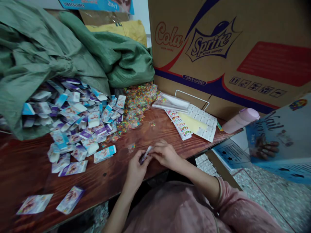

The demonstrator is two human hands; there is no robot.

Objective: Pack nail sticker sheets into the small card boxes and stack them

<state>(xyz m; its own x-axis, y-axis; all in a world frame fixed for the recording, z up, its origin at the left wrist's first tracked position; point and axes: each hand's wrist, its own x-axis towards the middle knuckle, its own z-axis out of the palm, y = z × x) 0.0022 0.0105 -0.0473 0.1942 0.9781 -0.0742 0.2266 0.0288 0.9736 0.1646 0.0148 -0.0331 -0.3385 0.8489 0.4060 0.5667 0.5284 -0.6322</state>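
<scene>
Near the table's front edge, my left hand [136, 169] is closed round a small printed box [146, 155]. The fingers of my right hand [164, 154] pinch the same box at its upper right end. Fingers hide much of the box. To the left lies a heap of small purple, blue and white boxes [93, 119], spilling from a green sack [52, 61]. Behind my hands, many small clear packets with colourful bits [139, 102] are piled beside the heap. One such packet [131, 147] lies just above my left hand.
Two flat boxes [70, 199] lie at the table's front left. Sticker sheets [199, 121], clear plastic sleeves [171, 103] and a white wire stand are at the back right. A pink bottle [240, 120] lies beside a large cardboard carton [206, 90]. Blue printed cartons [279, 139] stand at the right.
</scene>
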